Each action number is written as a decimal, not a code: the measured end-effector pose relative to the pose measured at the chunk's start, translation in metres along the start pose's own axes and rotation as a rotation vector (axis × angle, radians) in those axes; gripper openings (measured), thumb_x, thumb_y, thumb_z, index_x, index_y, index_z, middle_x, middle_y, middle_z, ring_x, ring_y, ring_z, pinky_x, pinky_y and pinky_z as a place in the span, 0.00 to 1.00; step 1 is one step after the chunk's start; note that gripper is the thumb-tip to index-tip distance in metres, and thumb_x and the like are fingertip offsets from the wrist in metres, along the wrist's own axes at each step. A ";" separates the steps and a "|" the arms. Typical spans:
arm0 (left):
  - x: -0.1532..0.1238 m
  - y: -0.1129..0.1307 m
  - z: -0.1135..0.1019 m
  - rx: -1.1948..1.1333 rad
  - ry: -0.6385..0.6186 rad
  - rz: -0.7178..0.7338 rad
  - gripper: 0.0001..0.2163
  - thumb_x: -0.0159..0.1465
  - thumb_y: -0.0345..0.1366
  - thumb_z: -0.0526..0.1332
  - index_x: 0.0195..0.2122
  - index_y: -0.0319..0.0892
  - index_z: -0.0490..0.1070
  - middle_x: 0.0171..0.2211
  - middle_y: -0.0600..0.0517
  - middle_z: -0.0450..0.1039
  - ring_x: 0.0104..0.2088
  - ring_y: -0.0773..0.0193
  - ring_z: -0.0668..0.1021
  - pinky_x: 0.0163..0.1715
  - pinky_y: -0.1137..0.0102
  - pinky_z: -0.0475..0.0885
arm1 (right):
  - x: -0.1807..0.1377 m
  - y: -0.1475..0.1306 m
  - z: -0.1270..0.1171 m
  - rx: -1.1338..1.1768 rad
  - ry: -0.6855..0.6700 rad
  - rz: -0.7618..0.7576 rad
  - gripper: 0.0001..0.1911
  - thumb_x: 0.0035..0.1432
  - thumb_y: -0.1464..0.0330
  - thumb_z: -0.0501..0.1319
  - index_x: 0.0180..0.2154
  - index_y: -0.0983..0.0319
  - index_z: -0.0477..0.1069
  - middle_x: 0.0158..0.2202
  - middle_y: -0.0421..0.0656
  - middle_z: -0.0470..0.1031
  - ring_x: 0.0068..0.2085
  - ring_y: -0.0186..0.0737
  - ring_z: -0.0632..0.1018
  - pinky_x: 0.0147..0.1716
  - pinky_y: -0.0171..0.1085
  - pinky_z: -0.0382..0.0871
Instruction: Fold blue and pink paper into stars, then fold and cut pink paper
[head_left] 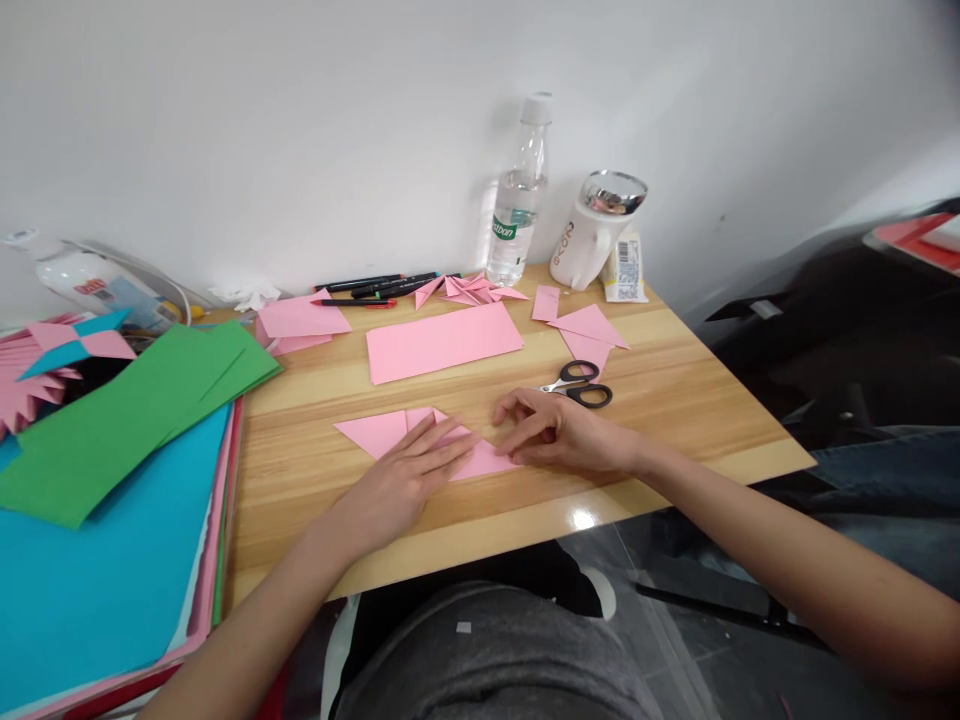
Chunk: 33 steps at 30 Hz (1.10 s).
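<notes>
A folded pink paper (375, 431) with pointed ends lies on the wooden table in front of me. My left hand (416, 468) rests flat across its middle, fingers stretched out, pressing it to the tabletop and covering part of the folds. At the paper's right point, my right hand (559, 430) has its fingers curled and closed on the tip. Black-handled scissors (581, 383) lie just behind the right hand, their blades partly hidden by it. Farther back is a stack of pink paper rectangles (444, 343).
Loose pink pieces (589, 330), folded pink shapes (472, 290) and several pens (375, 290) line the back. A water bottle (517, 200), a white mug (592, 235) and a small packet (626, 268) stand near the wall. Green sheets (135, 410) top a blue paper stack (105, 600) at left.
</notes>
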<state>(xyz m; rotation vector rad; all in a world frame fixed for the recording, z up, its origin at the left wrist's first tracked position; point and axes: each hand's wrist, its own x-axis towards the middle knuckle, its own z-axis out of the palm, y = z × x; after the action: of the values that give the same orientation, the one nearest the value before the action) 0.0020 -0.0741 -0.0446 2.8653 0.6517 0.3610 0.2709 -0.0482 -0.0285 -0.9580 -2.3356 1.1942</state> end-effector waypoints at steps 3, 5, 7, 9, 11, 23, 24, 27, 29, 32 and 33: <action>0.000 0.000 0.000 -0.004 0.001 -0.002 0.26 0.62 0.19 0.46 0.62 0.38 0.49 0.61 0.47 0.57 0.64 0.57 0.49 0.61 0.50 0.52 | -0.001 0.001 -0.001 0.009 -0.017 0.001 0.09 0.55 0.68 0.62 0.39 0.55 0.78 0.46 0.43 0.65 0.38 0.34 0.71 0.33 0.31 0.67; 0.000 0.000 0.000 -0.005 0.001 -0.002 0.26 0.62 0.19 0.45 0.62 0.38 0.49 0.61 0.47 0.57 0.64 0.57 0.49 0.61 0.50 0.53 | 0.000 0.002 -0.001 0.012 -0.017 0.005 0.09 0.55 0.67 0.62 0.39 0.54 0.78 0.46 0.43 0.65 0.38 0.34 0.71 0.33 0.32 0.67; 0.001 -0.001 0.000 -0.007 0.001 -0.003 0.26 0.62 0.19 0.45 0.62 0.38 0.49 0.61 0.47 0.57 0.64 0.57 0.49 0.61 0.50 0.53 | 0.000 0.001 -0.001 0.007 -0.015 0.005 0.09 0.54 0.67 0.62 0.39 0.54 0.78 0.46 0.43 0.66 0.38 0.34 0.71 0.33 0.32 0.67; 0.001 -0.001 0.001 -0.011 0.009 0.001 0.26 0.62 0.20 0.46 0.62 0.38 0.49 0.61 0.47 0.57 0.64 0.58 0.49 0.61 0.50 0.53 | 0.000 0.001 -0.001 0.002 -0.012 0.004 0.09 0.54 0.67 0.62 0.39 0.54 0.78 0.46 0.43 0.66 0.38 0.34 0.71 0.33 0.32 0.67; 0.001 -0.001 0.001 -0.016 0.019 0.005 0.26 0.62 0.20 0.46 0.62 0.38 0.50 0.61 0.46 0.58 0.64 0.58 0.50 0.61 0.50 0.53 | 0.000 0.001 0.000 0.003 -0.010 0.006 0.09 0.54 0.67 0.63 0.38 0.54 0.78 0.46 0.43 0.66 0.39 0.34 0.71 0.34 0.32 0.67; 0.000 -0.002 0.002 -0.037 0.046 0.013 0.25 0.64 0.22 0.46 0.62 0.39 0.49 0.60 0.45 0.59 0.64 0.57 0.51 0.60 0.49 0.53 | 0.001 -0.001 -0.001 0.035 -0.018 0.020 0.09 0.54 0.66 0.63 0.38 0.54 0.78 0.45 0.43 0.65 0.39 0.35 0.71 0.34 0.32 0.67; 0.000 -0.003 0.002 -0.035 0.047 0.013 0.25 0.64 0.22 0.46 0.62 0.39 0.49 0.60 0.45 0.58 0.64 0.57 0.51 0.60 0.49 0.53 | 0.001 -0.001 -0.001 0.033 -0.017 0.020 0.09 0.54 0.66 0.63 0.38 0.54 0.78 0.46 0.43 0.65 0.39 0.35 0.71 0.34 0.32 0.67; 0.001 -0.003 0.002 -0.032 0.050 0.011 0.24 0.64 0.22 0.46 0.62 0.39 0.50 0.60 0.46 0.59 0.64 0.57 0.51 0.60 0.50 0.54 | 0.000 -0.001 -0.001 0.024 -0.008 0.020 0.09 0.54 0.67 0.63 0.38 0.54 0.78 0.46 0.43 0.65 0.40 0.35 0.71 0.34 0.32 0.67; 0.001 -0.003 0.002 -0.031 0.049 0.009 0.24 0.64 0.22 0.46 0.62 0.39 0.50 0.60 0.46 0.59 0.64 0.57 0.51 0.60 0.50 0.54 | 0.000 -0.001 0.000 0.013 -0.003 0.021 0.09 0.54 0.67 0.63 0.38 0.54 0.78 0.45 0.42 0.66 0.40 0.35 0.71 0.34 0.32 0.67; 0.001 -0.003 0.003 -0.032 0.043 0.009 0.24 0.64 0.22 0.46 0.62 0.38 0.50 0.60 0.46 0.59 0.64 0.57 0.51 0.60 0.49 0.53 | 0.000 -0.001 0.000 -0.006 0.001 0.020 0.09 0.53 0.68 0.63 0.38 0.54 0.78 0.45 0.42 0.66 0.39 0.34 0.71 0.33 0.32 0.67; 0.001 -0.003 0.003 -0.034 0.042 0.008 0.24 0.64 0.22 0.46 0.62 0.39 0.50 0.60 0.46 0.59 0.64 0.57 0.51 0.60 0.49 0.53 | 0.001 -0.001 0.000 -0.010 0.002 0.019 0.08 0.53 0.68 0.63 0.38 0.54 0.78 0.45 0.42 0.66 0.39 0.34 0.71 0.33 0.32 0.67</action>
<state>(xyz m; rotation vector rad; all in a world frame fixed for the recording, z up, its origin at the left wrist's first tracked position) 0.0024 -0.0717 -0.0476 2.8360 0.6356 0.4304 0.2698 -0.0484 -0.0279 -0.9871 -2.3381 1.1892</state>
